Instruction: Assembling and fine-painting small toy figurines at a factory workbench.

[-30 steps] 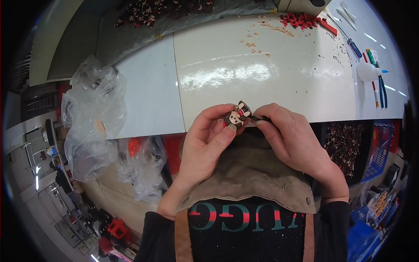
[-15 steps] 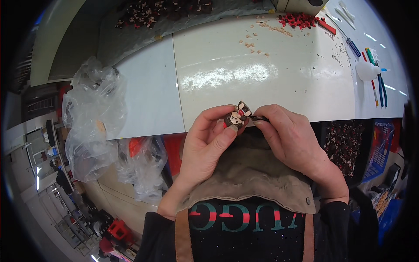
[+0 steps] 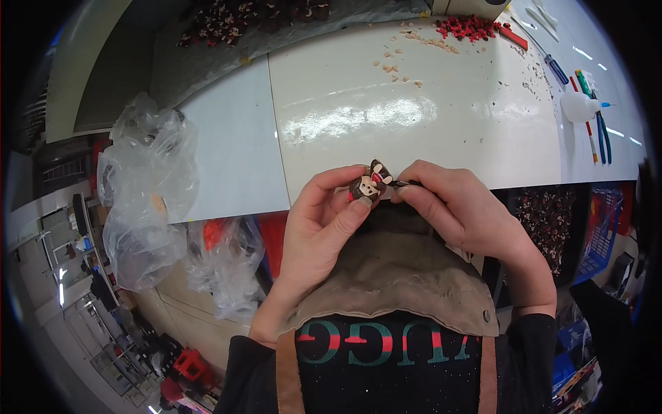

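Head view: small detail work on a dark brown and cream figure (image 3: 367, 186) looks to be the step in hand, held up by the near edge of the worktop (image 3: 331, 162), around the middle of its length. The left hand (image 3: 321, 228) grips it between thumb and fingers, its pale face turned upward. The right hand (image 3: 469, 207) pinches a thin dark tool (image 3: 408, 183) whose tip points at the figure's right side; whether it touches is too small to tell, as is the exact detail being worked. My judgement is that the next move calls for a firm left hold and small, controlled strokes from the right, since a slip could mark the face.

As for writing, large green and red letters (image 3: 386, 343) run across the dark shirt, upside down from here and cut off by the straps of the brown apron (image 3: 393, 283). Toward the worktop's far right corner, the white bottle (image 3: 578, 107) and the blue-handled screwdriver (image 3: 556, 70) show no label that can be read.
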